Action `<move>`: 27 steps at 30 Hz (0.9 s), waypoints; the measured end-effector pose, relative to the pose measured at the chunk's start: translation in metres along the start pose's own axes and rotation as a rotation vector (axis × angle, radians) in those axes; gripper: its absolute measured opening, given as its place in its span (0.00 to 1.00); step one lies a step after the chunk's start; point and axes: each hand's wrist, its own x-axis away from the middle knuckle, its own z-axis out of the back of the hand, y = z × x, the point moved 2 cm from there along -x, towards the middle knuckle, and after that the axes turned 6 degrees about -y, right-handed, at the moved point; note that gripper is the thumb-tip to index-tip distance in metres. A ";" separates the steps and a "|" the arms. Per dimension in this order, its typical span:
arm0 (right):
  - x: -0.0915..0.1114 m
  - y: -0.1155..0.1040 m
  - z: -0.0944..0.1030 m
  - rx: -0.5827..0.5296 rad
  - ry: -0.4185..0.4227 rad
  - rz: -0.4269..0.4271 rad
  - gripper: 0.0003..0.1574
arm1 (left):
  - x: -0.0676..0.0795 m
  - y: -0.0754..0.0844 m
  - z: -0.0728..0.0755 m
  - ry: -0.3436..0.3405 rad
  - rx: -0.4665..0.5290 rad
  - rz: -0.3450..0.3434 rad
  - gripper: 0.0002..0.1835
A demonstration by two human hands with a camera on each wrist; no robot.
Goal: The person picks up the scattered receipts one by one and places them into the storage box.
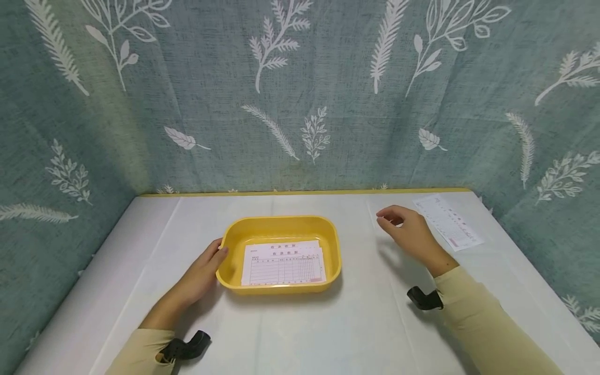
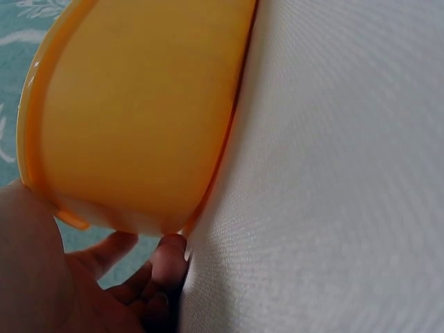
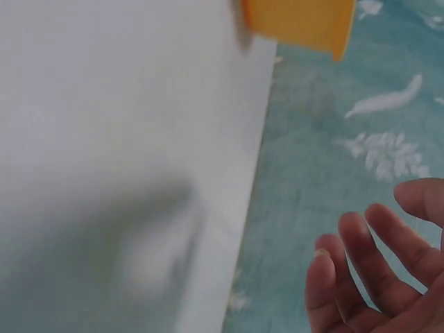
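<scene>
A yellow plastic tray (image 1: 277,289) with rounded corners stands on the white table, and a few printed paper forms (image 1: 286,263) lie overlapped inside it. My left hand (image 1: 201,273) grips the tray's left end; in the left wrist view the thumb side is at the rim and the fingertips (image 2: 170,260) touch the outer wall low down. To the right of the tray, my right hand (image 1: 410,234) hovers above the table with its fingers loosely bent and nothing between them. Another printed form (image 1: 449,221) lies flat just beyond that hand, at the table's right side.
The white tabletop (image 1: 300,333) ends at the back in a yellow edge (image 1: 300,192). Green cloth with white leaf prints (image 1: 300,104) hangs behind and on both sides. A black strap device (image 1: 185,348) is on the left wrist, and another (image 1: 425,298) on the right.
</scene>
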 end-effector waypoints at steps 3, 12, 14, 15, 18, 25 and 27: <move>0.004 0.012 0.008 0.025 0.008 -0.023 0.15 | 0.000 -0.003 0.000 -0.005 0.003 0.009 0.30; 0.019 0.032 0.032 0.100 0.019 -0.068 0.20 | -0.001 0.001 0.004 -0.004 0.000 -0.021 0.31; 0.021 0.036 0.036 0.122 0.017 -0.077 0.20 | -0.003 0.001 0.004 -0.002 0.005 -0.029 0.31; 0.022 0.038 0.038 0.136 0.015 -0.085 0.20 | -0.003 0.000 0.004 -0.002 0.008 -0.030 0.31; 0.023 0.045 0.042 0.169 0.003 -0.102 0.20 | -0.003 -0.002 0.002 -0.003 0.018 -0.028 0.30; 0.026 0.071 0.058 0.230 0.002 -0.119 0.18 | -0.002 -0.004 0.001 0.001 0.027 -0.028 0.29; 0.028 0.080 0.063 0.241 -0.007 -0.143 0.19 | -0.001 -0.003 0.001 -0.001 0.033 -0.026 0.30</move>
